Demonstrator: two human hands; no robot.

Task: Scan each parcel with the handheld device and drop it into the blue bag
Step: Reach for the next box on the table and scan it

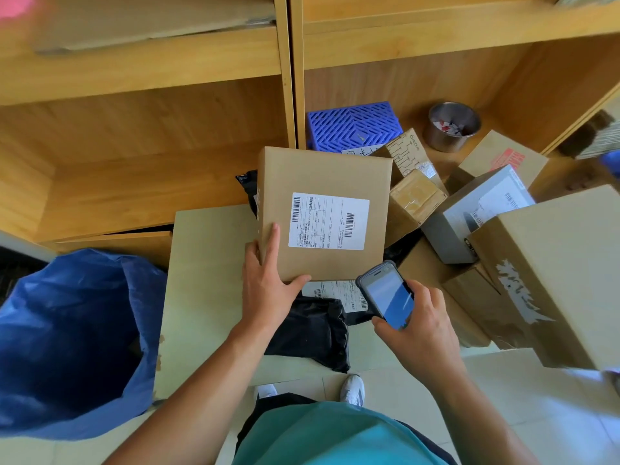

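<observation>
My left hand (268,280) grips the lower left corner of a brown cardboard parcel (312,176), held label-up in the middle of the view. Its white shipping label (328,221) with barcodes faces me. My right hand (419,327) holds the handheld device (385,293), a dark phone-like scanner with its screen lit, just below the parcel's lower right corner. The blue bag (67,330) stands open on the floor at the lower left.
A black plastic mailer (312,330) and a flat cardboard sheet (204,280) lie under my hands. Several cardboard and grey parcels (550,263) are piled at the right. A blue plastic crate (352,125) and a metal cup (451,125) sit in the wooden shelving (134,156).
</observation>
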